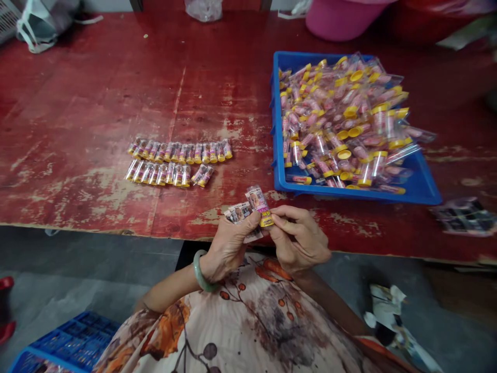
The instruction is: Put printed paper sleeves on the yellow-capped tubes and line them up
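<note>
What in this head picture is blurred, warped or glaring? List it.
Head view: soft, even light; dull sheen on the red table; the blue tray and table edge bow near the frame sides; right-edge clutter smears; the small tube between both hands stays fairly sharp.
</note>
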`<state>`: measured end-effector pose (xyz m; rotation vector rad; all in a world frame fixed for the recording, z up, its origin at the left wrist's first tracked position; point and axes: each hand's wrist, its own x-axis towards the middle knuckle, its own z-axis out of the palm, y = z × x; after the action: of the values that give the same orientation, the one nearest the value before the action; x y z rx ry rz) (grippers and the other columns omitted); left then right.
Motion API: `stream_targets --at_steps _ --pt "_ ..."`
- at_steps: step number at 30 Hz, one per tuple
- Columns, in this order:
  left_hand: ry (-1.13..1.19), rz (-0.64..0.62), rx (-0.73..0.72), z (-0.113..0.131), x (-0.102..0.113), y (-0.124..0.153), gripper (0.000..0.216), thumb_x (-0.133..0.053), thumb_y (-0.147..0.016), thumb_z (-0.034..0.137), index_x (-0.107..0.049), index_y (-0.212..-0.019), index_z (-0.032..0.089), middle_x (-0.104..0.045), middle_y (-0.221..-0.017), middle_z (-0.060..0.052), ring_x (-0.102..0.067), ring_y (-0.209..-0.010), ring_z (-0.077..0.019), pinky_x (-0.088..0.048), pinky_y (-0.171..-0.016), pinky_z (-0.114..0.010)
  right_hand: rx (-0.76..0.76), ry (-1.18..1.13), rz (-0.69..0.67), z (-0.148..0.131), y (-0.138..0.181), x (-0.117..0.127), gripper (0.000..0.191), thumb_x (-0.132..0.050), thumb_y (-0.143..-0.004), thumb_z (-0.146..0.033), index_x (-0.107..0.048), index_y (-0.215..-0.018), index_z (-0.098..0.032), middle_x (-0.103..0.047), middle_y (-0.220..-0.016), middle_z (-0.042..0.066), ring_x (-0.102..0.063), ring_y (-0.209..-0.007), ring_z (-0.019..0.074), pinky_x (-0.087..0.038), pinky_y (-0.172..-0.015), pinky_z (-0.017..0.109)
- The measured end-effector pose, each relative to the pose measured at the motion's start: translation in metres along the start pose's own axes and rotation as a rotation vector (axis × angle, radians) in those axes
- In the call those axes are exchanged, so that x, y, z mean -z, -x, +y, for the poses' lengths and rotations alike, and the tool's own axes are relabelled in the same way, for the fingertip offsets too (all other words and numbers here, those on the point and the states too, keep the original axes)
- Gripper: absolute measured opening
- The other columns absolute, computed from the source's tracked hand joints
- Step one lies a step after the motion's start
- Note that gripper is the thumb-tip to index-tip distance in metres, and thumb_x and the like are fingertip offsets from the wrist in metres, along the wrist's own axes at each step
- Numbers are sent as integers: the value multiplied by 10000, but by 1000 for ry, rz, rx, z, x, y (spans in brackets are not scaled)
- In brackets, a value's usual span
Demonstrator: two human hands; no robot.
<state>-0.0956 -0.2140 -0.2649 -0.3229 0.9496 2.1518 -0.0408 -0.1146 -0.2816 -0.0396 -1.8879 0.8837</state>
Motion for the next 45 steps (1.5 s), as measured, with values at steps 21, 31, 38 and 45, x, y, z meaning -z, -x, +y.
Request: stream_targets --at_steps 21,31,38,45 --pt "3 -13 33 -7 5 0 348 -881 -598 318 -694 -825 132 -700 -784 -14 -639 -660 -113 -529 -660 -235 24 64 -11 2 5 2 253 -637 -799 -5 -693 -899 -231 -696 -919 20 -665 -697 142 -542 -542 250" --pt "-2 -22 38 -6 8 -2 319 -868 -621 314 -692 -823 141 -704 -789 -11 -639 -656 -113 -507 -621 -223 108 160 -37 15 20 3 261 -654 -815 -59 -700 -986 -251 -700 -986 41 -688 -797 172 -597 -639 297" --pt "-1 -8 30 -3 7 -2 321 -876 -605 301 -699 -813 133 -706 -781 -17 -641 -660 -123 -524 -660 -248 138 198 -63 21 27 4 290 -648 -810 -66 -690 -1033 -247 -698 -1018 50 -688 -846 186 -604 -717 336" --pt "-1 -12 24 -1 7 -1 300 -867 -623 285 -695 -814 130 -703 -782 -15 -641 -670 -118 -528 -647 -234 164 211 -76 22 27 4 271 -629 -814 -57 -684 -1008 -239 -695 -997 51 -684 -838 182 -596 -699 322"
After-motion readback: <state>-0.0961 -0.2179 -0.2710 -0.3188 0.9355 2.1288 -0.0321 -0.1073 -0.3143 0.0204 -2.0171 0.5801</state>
